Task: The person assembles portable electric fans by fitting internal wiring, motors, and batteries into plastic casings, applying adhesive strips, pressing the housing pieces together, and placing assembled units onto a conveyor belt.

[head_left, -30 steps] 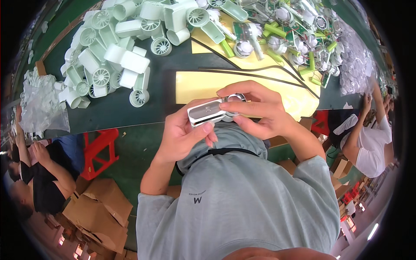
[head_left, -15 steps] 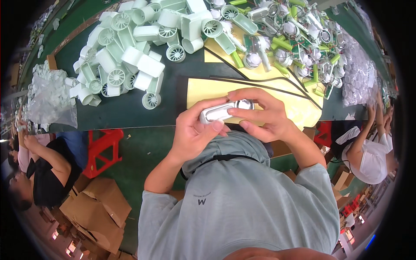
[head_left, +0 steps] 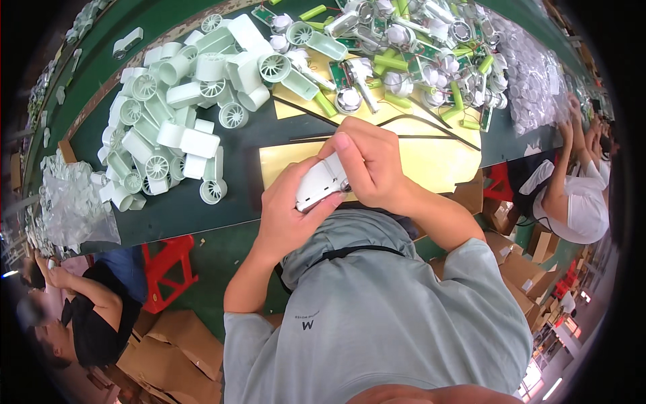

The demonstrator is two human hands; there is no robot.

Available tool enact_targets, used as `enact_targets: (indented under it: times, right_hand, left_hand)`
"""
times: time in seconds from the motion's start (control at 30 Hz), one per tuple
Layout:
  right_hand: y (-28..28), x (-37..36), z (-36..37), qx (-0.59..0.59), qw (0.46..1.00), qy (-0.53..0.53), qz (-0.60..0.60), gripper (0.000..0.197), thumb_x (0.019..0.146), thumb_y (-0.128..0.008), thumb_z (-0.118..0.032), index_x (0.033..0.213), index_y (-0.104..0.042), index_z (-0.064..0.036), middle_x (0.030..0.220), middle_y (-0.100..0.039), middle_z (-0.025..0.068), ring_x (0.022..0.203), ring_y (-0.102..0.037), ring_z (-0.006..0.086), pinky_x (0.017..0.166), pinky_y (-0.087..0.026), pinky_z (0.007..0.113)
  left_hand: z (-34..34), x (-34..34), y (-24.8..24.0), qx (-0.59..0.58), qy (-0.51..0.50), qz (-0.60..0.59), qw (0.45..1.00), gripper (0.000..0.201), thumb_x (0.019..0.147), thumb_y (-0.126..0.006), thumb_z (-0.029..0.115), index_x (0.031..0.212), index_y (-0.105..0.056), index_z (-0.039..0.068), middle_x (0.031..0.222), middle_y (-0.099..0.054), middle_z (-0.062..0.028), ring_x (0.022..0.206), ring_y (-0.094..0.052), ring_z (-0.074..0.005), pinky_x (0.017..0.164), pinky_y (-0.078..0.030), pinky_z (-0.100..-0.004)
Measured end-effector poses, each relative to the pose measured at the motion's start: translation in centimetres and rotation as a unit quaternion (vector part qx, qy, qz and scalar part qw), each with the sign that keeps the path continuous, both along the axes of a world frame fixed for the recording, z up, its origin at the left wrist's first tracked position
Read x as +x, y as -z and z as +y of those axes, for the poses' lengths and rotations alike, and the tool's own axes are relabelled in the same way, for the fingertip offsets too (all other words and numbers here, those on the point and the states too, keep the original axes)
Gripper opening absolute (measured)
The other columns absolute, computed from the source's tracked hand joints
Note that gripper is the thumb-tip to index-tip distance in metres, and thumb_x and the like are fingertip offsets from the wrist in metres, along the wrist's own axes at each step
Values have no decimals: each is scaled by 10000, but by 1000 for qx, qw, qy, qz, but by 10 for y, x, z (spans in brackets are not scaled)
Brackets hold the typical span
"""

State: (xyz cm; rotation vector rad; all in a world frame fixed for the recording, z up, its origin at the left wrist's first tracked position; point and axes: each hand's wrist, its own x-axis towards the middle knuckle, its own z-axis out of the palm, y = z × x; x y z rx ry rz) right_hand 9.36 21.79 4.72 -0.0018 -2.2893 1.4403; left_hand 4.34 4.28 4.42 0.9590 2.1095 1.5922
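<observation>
Close to the table's near edge, a white plastic casing (head_left: 317, 184) with a shiny end is held between both my hands. My left hand (head_left: 281, 210) wraps its left side, thumb along the lower edge. My right hand (head_left: 374, 161) closes over the other end, its fingers curled and covering much of that end. Under and beyond the hands lies a yellow sheet (head_left: 437, 160) with black strips (head_left: 431, 129) on it. Pale green casings (head_left: 200, 143) with round slotted ends are heaped at the left. To the right is a pile of circuit boards, green cylinders and white motor-like parts (head_left: 398, 83).
A clear bag of small pale parts (head_left: 77, 219) lies at the table's left, another bag of white parts (head_left: 531, 94) at the right. A red stool (head_left: 161, 273) and cardboard boxes (head_left: 168, 360) stand below. People sit on the left (head_left: 101, 320) and right (head_left: 572, 212).
The casing has been turned, so its plain white outside now shows instead of the shiny oval face. My right hand has changed from spread fingers to a curled grip over its end.
</observation>
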Motion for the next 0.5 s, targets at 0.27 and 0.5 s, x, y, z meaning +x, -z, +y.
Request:
enact_targets:
  times: [0.27, 0.5]
  right_hand:
    - [-7, 0, 2, 18, 1000, -2, 8, 380, 1018, -404, -115, 787, -673, 20, 681, -565, 105, 550, -527, 198, 518, -412, 312]
    - [-3, -4, 3, -16, 1000, -7, -15, 396, 1023, -402, -132, 778, -671, 26, 662, -561, 98, 537, -508, 189, 517, -396, 311]
  left_hand:
    - [0, -2, -4, 6, 4, -85, 996, 422, 773, -826, 106, 1136, -648, -18, 950, -732, -114, 845, -695, -127, 731, -554, -280]
    - [0, -2, 2, 16, 0, -78, 997, 433, 779, -820, 109, 1154, -645, -20, 931, -733, -111, 824, -683, -107, 723, -545, -265]
